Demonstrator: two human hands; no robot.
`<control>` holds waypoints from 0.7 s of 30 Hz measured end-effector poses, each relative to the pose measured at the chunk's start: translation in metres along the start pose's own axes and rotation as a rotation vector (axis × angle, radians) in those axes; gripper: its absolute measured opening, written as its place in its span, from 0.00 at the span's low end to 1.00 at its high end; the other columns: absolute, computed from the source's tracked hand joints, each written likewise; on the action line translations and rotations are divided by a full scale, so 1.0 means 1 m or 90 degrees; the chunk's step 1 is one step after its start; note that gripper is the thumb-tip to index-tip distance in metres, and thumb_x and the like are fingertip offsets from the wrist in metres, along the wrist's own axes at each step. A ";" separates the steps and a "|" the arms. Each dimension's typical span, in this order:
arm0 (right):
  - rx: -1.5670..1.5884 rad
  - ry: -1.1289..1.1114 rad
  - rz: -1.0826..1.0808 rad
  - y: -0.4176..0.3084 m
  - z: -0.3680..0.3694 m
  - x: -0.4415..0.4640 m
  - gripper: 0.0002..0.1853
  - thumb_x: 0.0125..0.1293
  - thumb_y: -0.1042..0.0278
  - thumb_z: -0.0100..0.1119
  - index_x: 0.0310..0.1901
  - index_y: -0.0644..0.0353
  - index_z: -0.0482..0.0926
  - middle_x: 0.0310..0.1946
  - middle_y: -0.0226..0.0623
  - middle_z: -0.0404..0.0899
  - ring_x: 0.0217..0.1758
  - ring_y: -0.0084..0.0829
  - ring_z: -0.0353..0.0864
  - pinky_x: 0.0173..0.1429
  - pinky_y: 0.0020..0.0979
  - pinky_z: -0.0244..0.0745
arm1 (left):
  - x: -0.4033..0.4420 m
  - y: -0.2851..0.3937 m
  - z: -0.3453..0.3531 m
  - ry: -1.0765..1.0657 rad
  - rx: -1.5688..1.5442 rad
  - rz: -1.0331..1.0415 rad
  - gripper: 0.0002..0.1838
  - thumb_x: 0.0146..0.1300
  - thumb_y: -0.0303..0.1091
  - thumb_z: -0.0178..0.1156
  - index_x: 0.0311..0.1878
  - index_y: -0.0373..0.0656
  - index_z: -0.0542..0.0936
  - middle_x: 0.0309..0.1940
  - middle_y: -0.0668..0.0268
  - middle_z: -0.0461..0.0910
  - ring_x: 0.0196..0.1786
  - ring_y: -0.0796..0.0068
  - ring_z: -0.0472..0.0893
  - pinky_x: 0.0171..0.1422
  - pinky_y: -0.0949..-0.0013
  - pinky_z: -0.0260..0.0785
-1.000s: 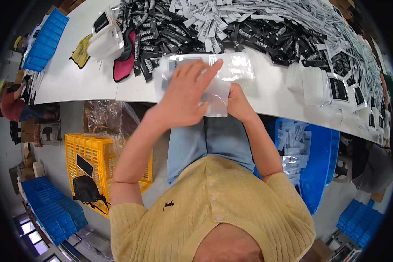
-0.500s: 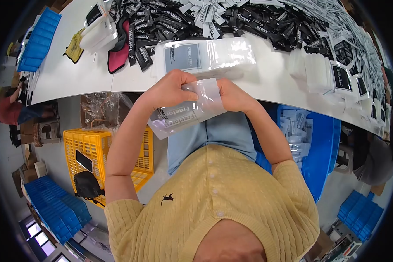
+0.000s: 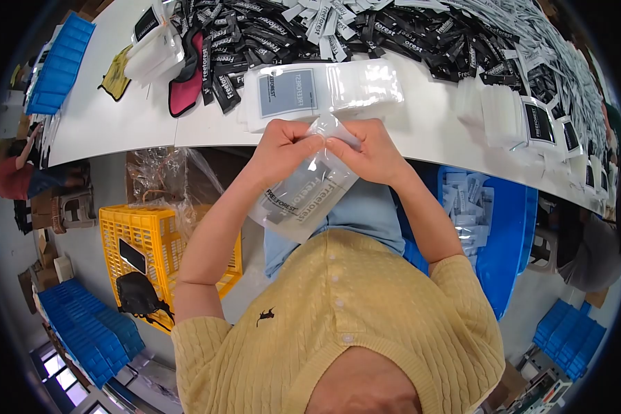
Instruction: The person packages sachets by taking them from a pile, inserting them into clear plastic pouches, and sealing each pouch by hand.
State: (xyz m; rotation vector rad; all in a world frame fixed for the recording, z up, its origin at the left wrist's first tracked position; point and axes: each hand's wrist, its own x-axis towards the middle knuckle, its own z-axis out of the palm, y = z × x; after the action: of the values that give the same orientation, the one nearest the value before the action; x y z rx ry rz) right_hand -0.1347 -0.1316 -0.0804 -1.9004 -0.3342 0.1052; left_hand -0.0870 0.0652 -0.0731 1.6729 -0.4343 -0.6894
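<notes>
We read "FREEFOREST" and "Freeforest" on the translucent rectangular plastic pouch (image 3: 305, 196) above our light-blue trousers (image 3: 376, 214), and "Freeforest" on slim black sachets (image 3: 272, 41) heaped on the smooth white table (image 3: 428, 131). A yellow slatted plastic crate (image 3: 138, 214) stands on the grey floor (image 3: 84, 252). The pouch's long axis slants, its printed end toward our lower left; our left hand (image 3: 285, 153) and right hand (image 3: 374, 153) pinch its upper end.

Bright, fairly even indoor light. Fisheye bows the table (image 3: 435, 121) edge; corners fall to black. Specular glare on held pouch (image 3: 309, 200) and pouch stack (image 3: 363, 84). Windows (image 3: 66, 377) lower left blown out. Center crisp, far-left person (image 3: 14, 178) soft, right under-table area dim.
</notes>
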 end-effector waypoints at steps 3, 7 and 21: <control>0.060 0.050 -0.007 0.000 0.003 -0.001 0.11 0.60 0.67 0.58 0.39 0.66 0.80 0.25 0.40 0.79 0.27 0.22 0.74 0.34 0.27 0.71 | 0.000 -0.003 0.001 0.031 0.014 0.005 0.09 0.62 0.31 0.59 0.32 0.35 0.82 0.25 0.73 0.78 0.27 0.89 0.71 0.28 0.79 0.63; -0.049 0.034 0.008 0.008 -0.011 -0.009 0.08 0.59 0.68 0.57 0.33 0.64 0.78 0.24 0.41 0.77 0.27 0.34 0.76 0.33 0.33 0.71 | -0.003 0.004 -0.001 0.179 0.295 0.196 0.05 0.58 0.29 0.61 0.33 0.39 0.83 0.24 0.69 0.79 0.27 0.83 0.74 0.28 0.77 0.64; -0.225 0.111 -0.065 0.034 -0.087 -0.093 0.02 0.57 0.75 0.60 0.32 0.63 0.79 0.21 0.38 0.73 0.25 0.35 0.72 0.29 0.32 0.66 | 0.020 0.012 0.020 -0.024 0.462 0.220 0.19 0.54 0.37 0.65 0.15 0.36 0.73 0.11 0.58 0.69 0.14 0.62 0.69 0.21 0.64 0.59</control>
State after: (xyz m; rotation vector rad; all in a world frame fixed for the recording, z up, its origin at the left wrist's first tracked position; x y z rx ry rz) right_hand -0.1967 -0.2473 -0.0905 -2.2184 -0.3470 -0.1988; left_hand -0.0843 0.0350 -0.0681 2.1784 -1.0641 -0.3122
